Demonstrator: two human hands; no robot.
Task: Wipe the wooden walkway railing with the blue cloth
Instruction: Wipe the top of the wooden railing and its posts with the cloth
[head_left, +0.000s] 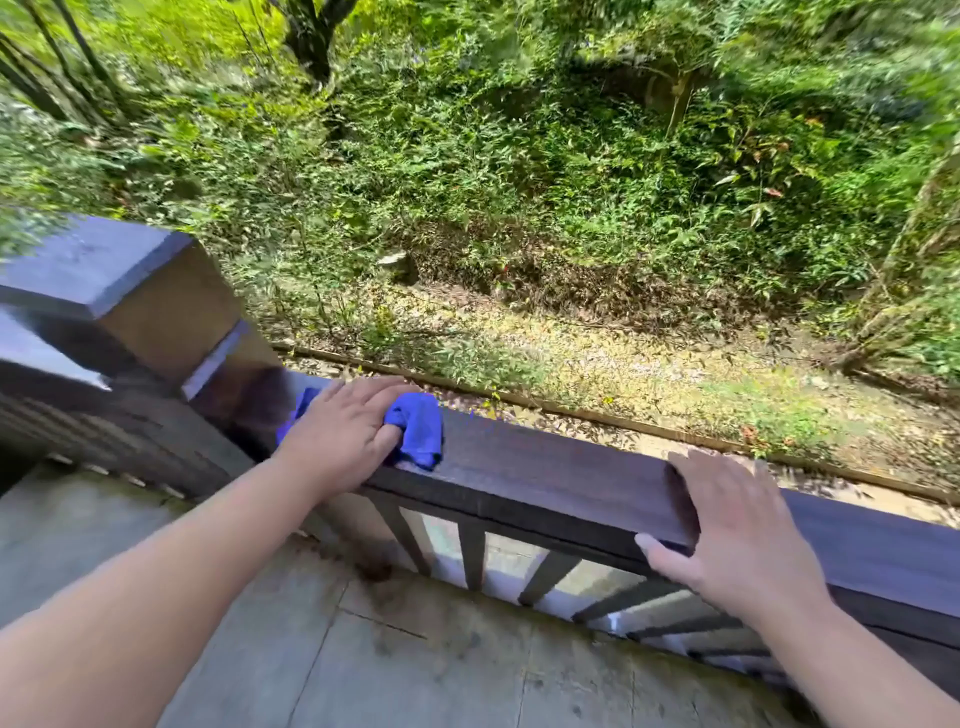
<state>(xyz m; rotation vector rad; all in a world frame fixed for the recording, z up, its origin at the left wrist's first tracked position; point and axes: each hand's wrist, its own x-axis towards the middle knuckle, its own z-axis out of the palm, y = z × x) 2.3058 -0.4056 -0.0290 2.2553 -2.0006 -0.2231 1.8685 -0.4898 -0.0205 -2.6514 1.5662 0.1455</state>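
Observation:
A dark wooden railing runs from centre left to the right edge, with thin balusters below it. The blue cloth lies bunched on the rail's flat top near its left end. My left hand presses down on the cloth, fingers curled over it and covering its left part. My right hand rests flat on the rail further right, fingers spread, thumb hooked over the near edge, holding nothing.
A thick square wooden post with a cap stands at the rail's left end, close to the cloth. Grey paving slabs lie under my arms. Beyond the rail are a drop to a leaf-strewn strip, a wooden border and dense green bushes.

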